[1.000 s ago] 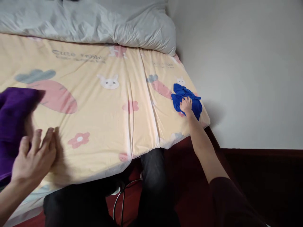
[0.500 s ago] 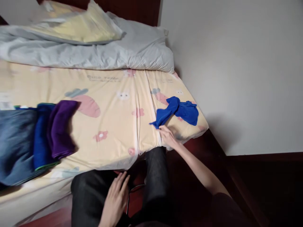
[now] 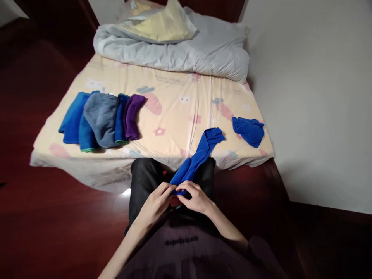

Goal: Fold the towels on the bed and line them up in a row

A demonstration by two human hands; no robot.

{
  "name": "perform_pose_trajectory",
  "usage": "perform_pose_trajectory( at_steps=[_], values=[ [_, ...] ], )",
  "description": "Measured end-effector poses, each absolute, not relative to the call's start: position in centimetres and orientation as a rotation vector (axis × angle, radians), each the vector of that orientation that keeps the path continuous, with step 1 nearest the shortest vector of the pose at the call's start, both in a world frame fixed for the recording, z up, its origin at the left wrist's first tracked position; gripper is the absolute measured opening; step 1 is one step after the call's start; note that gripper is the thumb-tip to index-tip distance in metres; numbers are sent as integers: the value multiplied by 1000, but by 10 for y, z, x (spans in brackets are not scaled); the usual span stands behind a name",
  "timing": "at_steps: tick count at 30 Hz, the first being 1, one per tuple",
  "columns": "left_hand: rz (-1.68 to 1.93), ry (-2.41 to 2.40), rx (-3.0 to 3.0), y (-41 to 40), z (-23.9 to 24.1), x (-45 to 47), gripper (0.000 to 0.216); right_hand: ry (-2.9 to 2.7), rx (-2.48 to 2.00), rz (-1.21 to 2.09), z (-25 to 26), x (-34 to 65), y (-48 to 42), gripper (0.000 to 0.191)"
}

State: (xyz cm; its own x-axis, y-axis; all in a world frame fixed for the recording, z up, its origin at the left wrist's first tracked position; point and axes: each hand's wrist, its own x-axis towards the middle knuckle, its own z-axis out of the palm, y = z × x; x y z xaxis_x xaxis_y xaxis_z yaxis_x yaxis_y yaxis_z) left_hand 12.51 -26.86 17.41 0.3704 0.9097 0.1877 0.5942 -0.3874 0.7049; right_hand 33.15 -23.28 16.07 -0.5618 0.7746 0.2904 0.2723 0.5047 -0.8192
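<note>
A long blue cloth (image 3: 199, 157) stretches from my lap up onto the near edge of the bed (image 3: 174, 116). Both hands meet over my knees and pinch its near end: my left hand (image 3: 157, 201) from the left, my right hand (image 3: 195, 197) from the right, fingers closed on the fabric. A second blue cloth (image 3: 249, 130) lies crumpled by the bed's right edge, apart from the first. A row of folded cloths (image 3: 101, 118), blue, grey and purple, overlaps on the left part of the bed.
A grey duvet (image 3: 180, 50) with a yellow pillow on top is bunched at the bed's far end. A white wall runs along the right. Dark red wooden floor surrounds the bed on the left and near side. My dark-trousered knees touch the bed's near edge.
My right hand has pulled one blue cloth off the bed's right side toward my lap, and my left hand has joined it there. The view has drawn back, showing the whole bed.
</note>
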Motion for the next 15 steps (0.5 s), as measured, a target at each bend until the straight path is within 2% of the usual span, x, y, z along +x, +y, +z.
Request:
perform_pose_trajectory(
  at_steps=[3, 8, 12, 15],
  values=[
    [735, 1245, 2173, -287, 198, 110, 25, -2363, -863, 1040, 160, 341, -233, 23],
    [851, 1407, 2239, -318, 239, 63, 23, -2657, -1059, 936, 153, 370, -217, 21],
    [1063, 1695, 2194, -340, 270, 27, 18, -2683, -1183, 788, 145, 392, -205, 20],
    [1290, 1866, 2271, -347, 288, 10, 24, -2646, -1145, 787, 136, 387, -208, 21]
  ],
)
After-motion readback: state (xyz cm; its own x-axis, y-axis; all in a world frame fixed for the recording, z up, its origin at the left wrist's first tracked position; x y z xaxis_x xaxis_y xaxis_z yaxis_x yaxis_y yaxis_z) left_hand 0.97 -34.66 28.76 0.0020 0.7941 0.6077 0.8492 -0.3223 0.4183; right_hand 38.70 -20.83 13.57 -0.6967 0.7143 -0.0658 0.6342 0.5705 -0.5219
